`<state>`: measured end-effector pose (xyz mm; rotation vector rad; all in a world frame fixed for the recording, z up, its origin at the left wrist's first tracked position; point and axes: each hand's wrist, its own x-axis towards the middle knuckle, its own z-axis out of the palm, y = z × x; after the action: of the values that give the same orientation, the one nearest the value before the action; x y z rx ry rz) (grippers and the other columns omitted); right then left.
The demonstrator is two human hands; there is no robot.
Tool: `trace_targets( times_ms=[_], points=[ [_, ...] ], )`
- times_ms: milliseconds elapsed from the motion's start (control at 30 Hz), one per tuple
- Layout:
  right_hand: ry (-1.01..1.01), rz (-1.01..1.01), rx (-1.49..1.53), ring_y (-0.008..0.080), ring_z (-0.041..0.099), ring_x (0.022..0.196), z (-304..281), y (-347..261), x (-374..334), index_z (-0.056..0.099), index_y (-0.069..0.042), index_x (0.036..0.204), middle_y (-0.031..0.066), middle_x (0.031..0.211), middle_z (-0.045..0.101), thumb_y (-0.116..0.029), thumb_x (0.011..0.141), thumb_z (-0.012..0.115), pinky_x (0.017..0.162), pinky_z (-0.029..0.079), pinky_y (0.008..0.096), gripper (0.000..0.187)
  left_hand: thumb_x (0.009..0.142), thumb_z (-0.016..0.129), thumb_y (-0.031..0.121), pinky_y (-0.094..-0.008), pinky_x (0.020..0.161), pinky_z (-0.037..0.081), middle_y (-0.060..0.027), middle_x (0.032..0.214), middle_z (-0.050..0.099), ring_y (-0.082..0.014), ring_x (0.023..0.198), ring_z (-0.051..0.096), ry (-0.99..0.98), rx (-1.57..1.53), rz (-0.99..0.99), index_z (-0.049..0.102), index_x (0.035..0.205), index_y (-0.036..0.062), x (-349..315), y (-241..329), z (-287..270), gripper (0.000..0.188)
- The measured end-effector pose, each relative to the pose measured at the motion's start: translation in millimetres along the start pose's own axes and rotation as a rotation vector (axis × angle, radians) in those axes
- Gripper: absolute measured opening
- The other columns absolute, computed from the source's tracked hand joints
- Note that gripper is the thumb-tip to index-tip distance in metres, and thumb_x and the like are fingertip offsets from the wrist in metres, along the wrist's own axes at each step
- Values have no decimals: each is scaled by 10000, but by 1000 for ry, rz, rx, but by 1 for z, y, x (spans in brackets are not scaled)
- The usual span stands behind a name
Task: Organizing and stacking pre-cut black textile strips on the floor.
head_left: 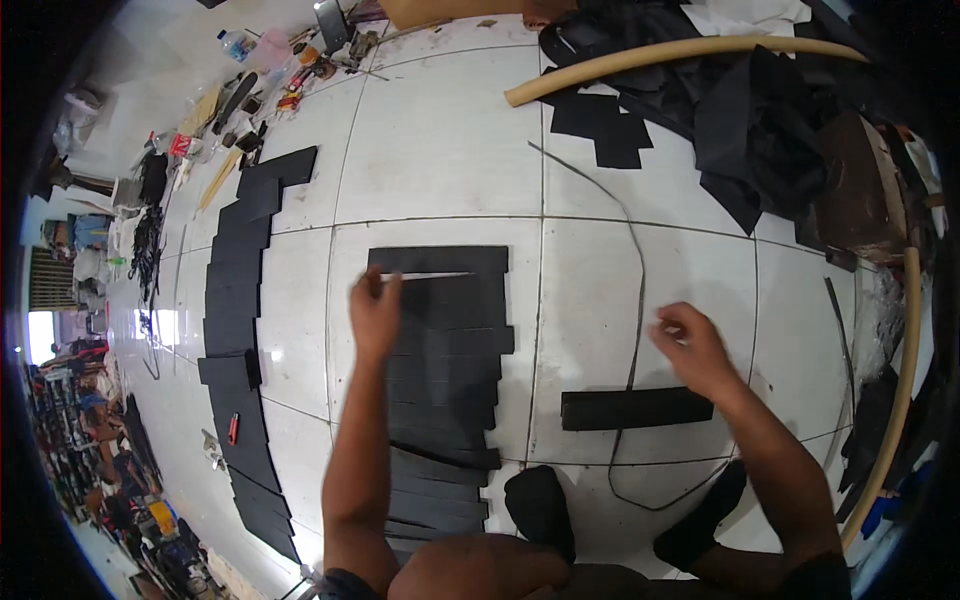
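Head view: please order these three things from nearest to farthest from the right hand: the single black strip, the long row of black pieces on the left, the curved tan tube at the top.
From the right hand:
1. Single black strip, on the floor just below the hand.
2. Curved tan tube, far up, at the top.
3. Long row of black pieces, far across at the left.

Bare tiles (590,330) between black strips (445,350)

Matt black fabric-like strips (445,340); glossy white tiled floor (440,150); smooth tan foam-like tube (680,52).
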<state>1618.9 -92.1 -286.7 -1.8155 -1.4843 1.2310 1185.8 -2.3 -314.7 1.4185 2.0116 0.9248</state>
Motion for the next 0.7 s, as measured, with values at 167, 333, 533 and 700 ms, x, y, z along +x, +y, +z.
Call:
trace_targets(
  times_ms=[167,333,533,700],
  points=[
    [-84,84,-36,330,665,961,114,-83,109,643,40,1026,213,1007,680,-358,806,729,828,526,388,463,756,766,418,-419,904,491,-284,1137,622,-376,1076,605,-136,361,-46,580,1205,-97,103,-48,-14,708],
    [-25,217,-276,392,657,982,156,-127,152,632,53,1008,249,1034,671,-348,772,756,851,532,419,481,732,828,355,-371,858,512,-261,1102,642,-325,997,642,-333,415,-163,587,1120,-115,107,-11,0,655],
    [-23,291,-102,357,672,972,174,-108,158,630,55,1069,234,1042,678,-293,763,772,820,541,393,485,657,848,427,-402,850,525,-270,1025,667,-355,997,659,-437,430,-314,631,1031,-91,120,-23,-6,674],
    [-139,332,63,325,668,982,172,-111,157,619,57,1132,215,1060,679,-260,759,769,838,527,376,512,658,844,428,-395,834,524,-245,987,683,-344,962,663,-320,518,-201,641,1029,-70,108,-16,-1,653]
  ],
)
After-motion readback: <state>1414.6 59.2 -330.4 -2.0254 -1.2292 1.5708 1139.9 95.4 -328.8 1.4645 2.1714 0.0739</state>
